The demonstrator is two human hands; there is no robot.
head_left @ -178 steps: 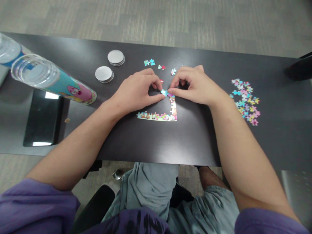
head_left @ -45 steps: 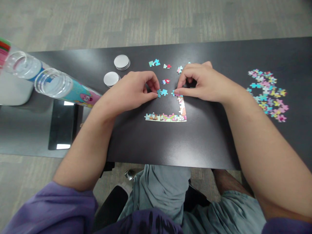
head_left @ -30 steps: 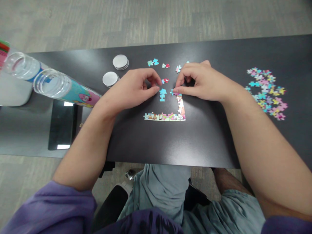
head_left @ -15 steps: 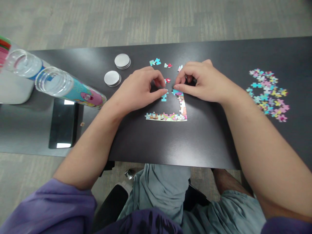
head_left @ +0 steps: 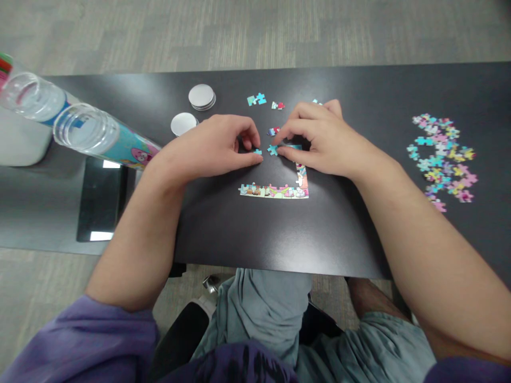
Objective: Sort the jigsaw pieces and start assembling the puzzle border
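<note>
My left hand (head_left: 217, 144) pinches a small blue puzzle piece (head_left: 257, 152) between thumb and fingertips. Just to its right, another blue puzzle piece (head_left: 272, 150) is at the thumb and fingertips of my right hand (head_left: 315, 133), which is closed around its edge. A gap separates the two pieces. Below the hands lies an L-shaped joined strip of puzzle pieces (head_left: 275, 192), its right arm running up beneath my right hand, with a blue piece (head_left: 295, 147) at the top partly hidden. A red, white and blue piece (head_left: 273, 131) rests just above the right fingertips.
Loose pieces (head_left: 256, 99) and a red-and-white pair (head_left: 278, 106) lie farther back. A pile of puzzle pieces (head_left: 443, 157) spreads at right. Left are white round lids (head_left: 202, 97), clear-ended tubes (head_left: 107, 137) and a black phone-like slab (head_left: 99, 199) on the dark table (head_left: 279, 234).
My right hand has shifted left from the strip's top piece to a blue piece. My left hand has drawn slightly left, and the two blue pieces near it now sit apart.
</note>
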